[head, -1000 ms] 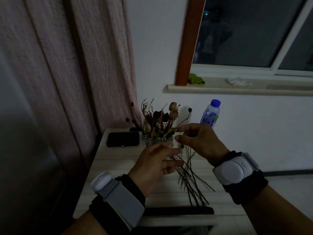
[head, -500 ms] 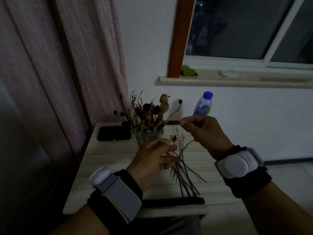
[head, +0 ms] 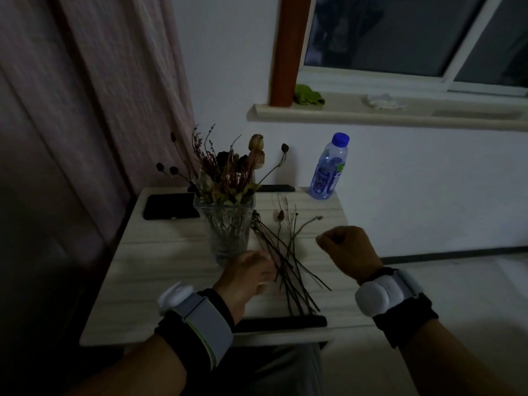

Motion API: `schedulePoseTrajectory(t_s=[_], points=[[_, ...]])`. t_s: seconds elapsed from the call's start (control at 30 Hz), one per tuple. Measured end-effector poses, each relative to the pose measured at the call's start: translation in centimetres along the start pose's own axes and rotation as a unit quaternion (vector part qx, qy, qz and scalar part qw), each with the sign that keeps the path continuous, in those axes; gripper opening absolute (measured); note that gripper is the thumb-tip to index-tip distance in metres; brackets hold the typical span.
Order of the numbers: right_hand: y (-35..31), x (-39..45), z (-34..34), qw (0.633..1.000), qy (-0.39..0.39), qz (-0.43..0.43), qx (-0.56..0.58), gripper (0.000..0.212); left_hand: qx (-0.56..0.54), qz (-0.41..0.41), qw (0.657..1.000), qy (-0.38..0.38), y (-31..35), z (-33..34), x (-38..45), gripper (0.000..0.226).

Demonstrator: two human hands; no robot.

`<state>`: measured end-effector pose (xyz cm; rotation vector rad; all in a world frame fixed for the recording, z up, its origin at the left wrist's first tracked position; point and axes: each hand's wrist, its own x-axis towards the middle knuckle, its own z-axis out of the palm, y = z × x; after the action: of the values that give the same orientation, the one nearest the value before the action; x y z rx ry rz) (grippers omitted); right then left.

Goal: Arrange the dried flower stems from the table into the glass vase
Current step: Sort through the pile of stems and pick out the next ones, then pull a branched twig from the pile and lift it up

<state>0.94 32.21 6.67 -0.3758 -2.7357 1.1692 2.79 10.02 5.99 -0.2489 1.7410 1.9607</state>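
Stems (head: 288,267) lie beside the left hand (head: 248,277), fingers curled against them; right hand (head: 347,248) fisted above.

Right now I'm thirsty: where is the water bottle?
The water bottle stands at the table's far right corner, against the wall under the windowsill.

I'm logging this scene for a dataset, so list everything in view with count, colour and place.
glass vase: one, clear, table centre, dried flowers inside
loose stems: several, dark, on table right of vase
phone: one, black, table's far left
water bottle: one, clear, blue cap, far right corner
table: one, pale wood
green cloth: one, on windowsill
curtain: pink, left
left hand: by the stems
right hand: fingers curled, above table's right edge
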Motion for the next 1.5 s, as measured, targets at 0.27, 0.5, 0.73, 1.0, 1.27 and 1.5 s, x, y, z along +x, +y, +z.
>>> schedulePoseTrajectory(t_s=[0.27, 0.5, 0.73, 1.0, 1.27, 1.5], points=[[2.4, -0.8, 3.8, 0.988, -0.068, 0.000, -0.138, 0.022, 0.030, -0.010, 0.999, -0.012, -1.7, 0.5, 1.6, 0.008], [1.3, 0.7, 6.7, 0.981, -0.064, 0.033, -0.179, 0.036, 0.030, -0.002, 0.999, 0.025, -2.7, 0.8, 2.9, 0.014], [1.8, 3.3, 7.6, 0.968, -0.115, 0.124, -0.185, 0.052, 0.030, 0.012, 0.999, 0.023, -3.8, 1.2, 4.0, 0.014], [1.1, 4.0, 8.4, 0.968, -0.134, 0.140, -0.161, 0.038, 0.042, 0.009, 0.999, 0.021, -4.5, 1.3, 5.0, 0.012], [1.3, 4.7, 8.8, 0.974, -0.119, 0.176, -0.079, 0.031, 0.063, 0.007, 0.997, 0.037, -4.7, 1.1, 5.7, 0.016], [2.5, 4.8, 7.0, 0.982, -0.061, 0.156, -0.089, 0.048, 0.047, 0.013, 0.998, 0.029, -4.2, 1.3, 5.9, 0.018]])
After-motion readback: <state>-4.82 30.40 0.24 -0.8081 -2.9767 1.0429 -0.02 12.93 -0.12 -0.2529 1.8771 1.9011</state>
